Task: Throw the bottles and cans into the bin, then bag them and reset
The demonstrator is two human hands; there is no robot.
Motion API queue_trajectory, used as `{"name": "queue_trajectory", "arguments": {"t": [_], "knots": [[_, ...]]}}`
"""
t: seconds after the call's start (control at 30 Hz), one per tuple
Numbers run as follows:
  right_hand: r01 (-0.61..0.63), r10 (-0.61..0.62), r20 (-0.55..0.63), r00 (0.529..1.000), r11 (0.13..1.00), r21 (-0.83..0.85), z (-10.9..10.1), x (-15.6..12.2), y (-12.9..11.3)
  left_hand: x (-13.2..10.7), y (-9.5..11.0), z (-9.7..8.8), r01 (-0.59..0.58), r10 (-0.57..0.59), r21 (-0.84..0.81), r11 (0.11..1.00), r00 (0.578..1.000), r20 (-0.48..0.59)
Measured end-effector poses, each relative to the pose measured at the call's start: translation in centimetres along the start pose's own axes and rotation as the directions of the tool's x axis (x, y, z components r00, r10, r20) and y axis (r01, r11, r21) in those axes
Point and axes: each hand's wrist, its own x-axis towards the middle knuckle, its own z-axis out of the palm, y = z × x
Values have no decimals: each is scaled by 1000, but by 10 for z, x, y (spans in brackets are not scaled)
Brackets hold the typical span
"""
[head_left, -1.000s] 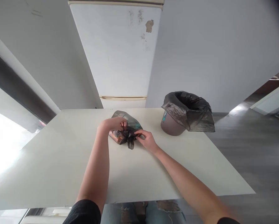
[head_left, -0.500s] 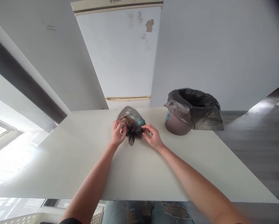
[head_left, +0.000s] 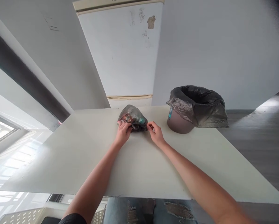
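Observation:
A dark, see-through plastic garbage bag [head_left: 133,114] with colourful contents lies near the far edge of the white table [head_left: 144,168]. My left hand [head_left: 123,133] is closed on the bag's near left side, its fingertips partly hidden in the folds. At the bag's right end, my right hand [head_left: 155,132] pinches a bit of the plastic between thumb and fingers. The bag's gathered black part lies between the two hands.
To the right stands a brown trash can [head_left: 180,123], lined with a black bag [head_left: 206,109] hanging over its rim. A white refrigerator [head_left: 123,56] rises behind the table. A cream basket [head_left: 25,216] sits below at the lower left.
The knotted tail that stuck out toward me is no longer visible. My right hand has moved slightly right with the bag's end, and my left hand has shifted a little right.

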Motion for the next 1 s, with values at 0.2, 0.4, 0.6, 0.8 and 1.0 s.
{"name": "queue_trajectory", "arguments": {"t": [0.2, 0.4, 0.6, 0.8, 1.0], "knots": [[-54, 52, -259, 964, 999, -3, -3, -2, -1, -8, 7, -3, 179, -191, -132, 975, 978, -79], [-195, 170, -423, 890, 981, -16, -8, 1, 8, -4, 13, -8, 267, -312, -201, 942, 918, -245], [191, -223, -158, 962, 962, -196, -2, -5, -12, -6, 16, -5, 277, -330, -309, 910, 934, -136], [167, -194, -70, 979, 946, -277, 7, -6, -17, -4, 16, -9, 283, -331, -267, 921, 931, -156], [-24, -47, -361, 931, 981, -190, -8, -4, -15, 2, 16, -15, 372, -445, -283, 884, 854, -268]]}}
